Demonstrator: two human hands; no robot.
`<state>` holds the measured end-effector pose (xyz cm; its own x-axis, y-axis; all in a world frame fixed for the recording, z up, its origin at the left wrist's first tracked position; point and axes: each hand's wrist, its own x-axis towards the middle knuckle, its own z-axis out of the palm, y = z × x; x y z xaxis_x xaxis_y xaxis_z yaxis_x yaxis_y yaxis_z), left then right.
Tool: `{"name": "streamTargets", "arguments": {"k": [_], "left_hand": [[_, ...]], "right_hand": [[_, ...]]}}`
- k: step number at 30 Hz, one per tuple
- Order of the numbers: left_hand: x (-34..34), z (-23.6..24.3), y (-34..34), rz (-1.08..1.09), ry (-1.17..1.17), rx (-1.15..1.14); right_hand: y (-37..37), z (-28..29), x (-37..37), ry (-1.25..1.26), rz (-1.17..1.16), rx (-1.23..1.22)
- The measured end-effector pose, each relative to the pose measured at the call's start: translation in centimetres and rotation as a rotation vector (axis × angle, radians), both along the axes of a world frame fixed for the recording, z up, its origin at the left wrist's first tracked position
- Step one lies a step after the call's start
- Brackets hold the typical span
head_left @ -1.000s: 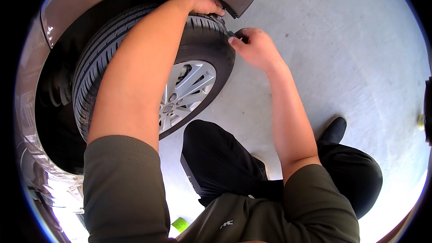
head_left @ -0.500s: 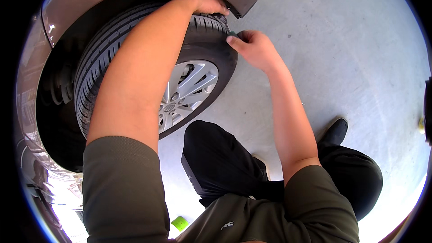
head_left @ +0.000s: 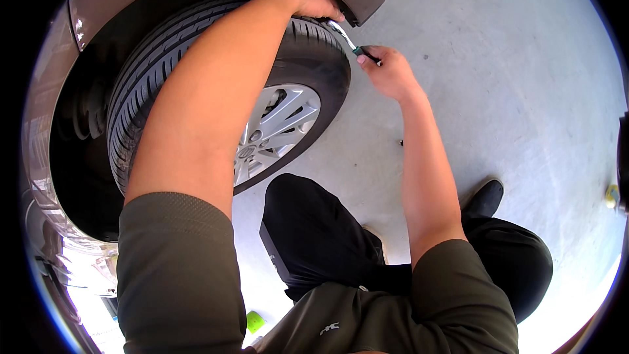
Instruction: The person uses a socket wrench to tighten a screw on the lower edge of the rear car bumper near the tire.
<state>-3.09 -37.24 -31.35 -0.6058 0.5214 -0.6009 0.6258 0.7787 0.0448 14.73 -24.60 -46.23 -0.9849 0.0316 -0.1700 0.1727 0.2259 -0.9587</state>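
My right hand (head_left: 392,74) is closed round the green and black handle of a ratchet wrench (head_left: 343,34). The wrench's silver shaft slants up and left, its end reaching in between the tyre (head_left: 311,49) and the lower corner of the fender (head_left: 367,0). Over the top of the tread, my left hand (head_left: 318,1) is tucked into the wheel arch with its fingers bent down beside the wrench's head. Those fingertips are partly hidden, and what they grip there cannot be made out. My left forearm crosses in front of the tyre and silver alloy wheel (head_left: 288,118).
The brown car body curves round the dark wheel arch (head_left: 82,118) on the left. Grey floor (head_left: 498,92) lies to the right. My bent knees (head_left: 308,223) are just below the wheel. A bright green object (head_left: 255,321) sits on the floor near my left side.
My right hand has moved slightly right and down, and the silver shaft of the ratchet wrench now shows clearly. My left hand stays in the wheel arch, shifted a little to the right.
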Motion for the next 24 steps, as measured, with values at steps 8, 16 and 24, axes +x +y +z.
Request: {"name": "streamTargets", "arguments": {"k": [8,16,24], "left_hand": [[0.0,0.0,0.0,-0.016,0.024,-0.027],[-0.3,-0.1,-0.2,0.007,-0.001,-0.002],[-0.7,-0.5,-0.3,0.014,-0.032,-0.027]], "right_hand": [[-2.4,-3.8,-2.2,0.104,-0.08,-0.058],[-2.8,-3.7,-3.6,0.113,-0.065,0.037],[-4.3,-4.3,-5.8,0.133,-0.067,0.159]]}}
